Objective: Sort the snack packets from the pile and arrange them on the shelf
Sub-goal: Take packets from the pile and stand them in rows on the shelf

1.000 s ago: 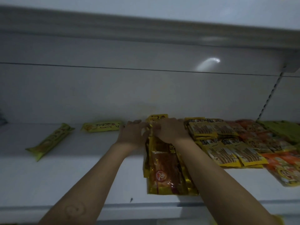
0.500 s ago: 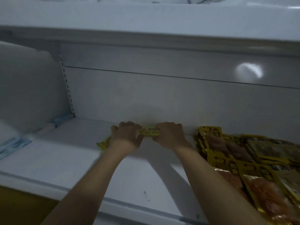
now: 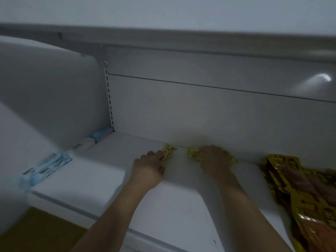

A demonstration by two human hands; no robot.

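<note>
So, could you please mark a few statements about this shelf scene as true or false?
1. The left hand touches the left yellow packet, the right hand the right yellow packet. True.
2. Both yellow packets lie at the front edge of the shelf. False: they lie at the back, by the rear wall.
3. Gold packets lie right of the right hand. True.
4. Light blue items sit beside the gold packets. False: they sit far left, well apart.

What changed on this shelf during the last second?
Both hands left the stack of gold foil packets and moved left. Now the left hand touches one slim yellow-green snack packet; the right hand covers a second yellow-green packet. The gold stack stayed put on the white shelf.
</note>
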